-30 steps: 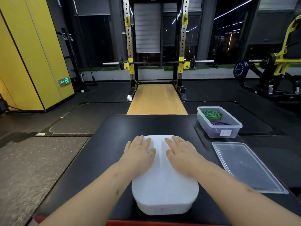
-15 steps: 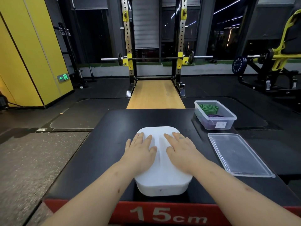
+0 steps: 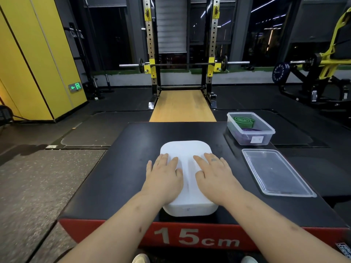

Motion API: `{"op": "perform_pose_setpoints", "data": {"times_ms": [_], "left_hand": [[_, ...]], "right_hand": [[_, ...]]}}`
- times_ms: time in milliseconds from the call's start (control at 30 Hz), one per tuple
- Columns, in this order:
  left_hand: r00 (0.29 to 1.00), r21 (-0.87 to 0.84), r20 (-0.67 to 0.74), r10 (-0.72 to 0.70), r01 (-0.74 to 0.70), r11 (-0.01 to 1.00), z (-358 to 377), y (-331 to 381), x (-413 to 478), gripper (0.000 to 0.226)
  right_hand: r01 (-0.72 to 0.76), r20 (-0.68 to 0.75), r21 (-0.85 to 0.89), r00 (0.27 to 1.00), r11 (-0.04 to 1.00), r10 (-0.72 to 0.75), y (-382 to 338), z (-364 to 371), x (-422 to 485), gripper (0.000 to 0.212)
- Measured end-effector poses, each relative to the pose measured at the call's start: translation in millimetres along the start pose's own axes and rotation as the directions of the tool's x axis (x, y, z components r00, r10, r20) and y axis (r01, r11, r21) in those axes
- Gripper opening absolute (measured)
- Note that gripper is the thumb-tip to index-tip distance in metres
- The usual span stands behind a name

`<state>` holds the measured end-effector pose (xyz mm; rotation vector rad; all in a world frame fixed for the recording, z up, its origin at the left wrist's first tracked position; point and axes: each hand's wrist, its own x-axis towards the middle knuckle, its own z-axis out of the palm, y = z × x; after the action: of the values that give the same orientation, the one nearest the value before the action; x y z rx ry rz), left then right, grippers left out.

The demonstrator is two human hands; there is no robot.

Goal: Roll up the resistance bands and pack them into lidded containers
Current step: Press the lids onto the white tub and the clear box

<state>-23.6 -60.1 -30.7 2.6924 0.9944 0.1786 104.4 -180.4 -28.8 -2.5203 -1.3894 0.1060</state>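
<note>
A white lidded container [image 3: 187,149] lies in the middle of a black padded platform [image 3: 117,175]. My left hand [image 3: 163,177] and my right hand [image 3: 213,174] rest flat on its lid, fingers straight, side by side. At the back right stands a clear open container [image 3: 250,136] holding a rolled green band [image 3: 244,121] and a rolled purple band [image 3: 250,130]. Its clear lid [image 3: 275,172] lies flat on the platform just in front of it.
The platform has a red front face marked 15cm [image 3: 197,238]. Beyond it are a wooden lifting strip [image 3: 183,107], a squat rack with a barbell [image 3: 182,64] and a yellow machine [image 3: 326,61] at the right. Grey gym floor [image 3: 28,186] lies to the left.
My head has pulled back and tilted, so the platform's red front and my shoes show. Both hands stay flat on the white lid, a little nearer its front end.
</note>
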Motion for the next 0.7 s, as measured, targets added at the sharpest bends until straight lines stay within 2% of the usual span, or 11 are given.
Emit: {"op": "perform_pose_setpoints", "data": {"times_ms": [200,333,467,700], "left_hand": [[0.995,-0.007,-0.097,-0.039,0.038,0.999,13.1,14.8,-20.9,0.053],[0.991,-0.003,-0.128,-0.043,0.043,0.999,14.1,15.6,-21.7,0.053],[0.998,0.004,-0.058,-0.012,0.012,1.000,6.7,11.1,-21.4,0.055],[0.994,0.043,0.105,0.006,-0.011,0.999,0.8,-12.9,-14.7,0.064]], "right_hand": [[-0.020,-0.043,-0.066,0.999,0.998,0.017,-18.6,13.2,-21.6,0.089],[-0.030,-0.029,-0.061,0.999,0.998,0.028,-18.3,14.2,-21.0,0.087],[0.010,0.016,-0.038,1.000,0.999,-0.010,-14.0,5.6,-19.6,0.065],[0.013,0.095,0.007,0.995,1.000,-0.014,6.8,2.5,-19.2,0.064]]}}
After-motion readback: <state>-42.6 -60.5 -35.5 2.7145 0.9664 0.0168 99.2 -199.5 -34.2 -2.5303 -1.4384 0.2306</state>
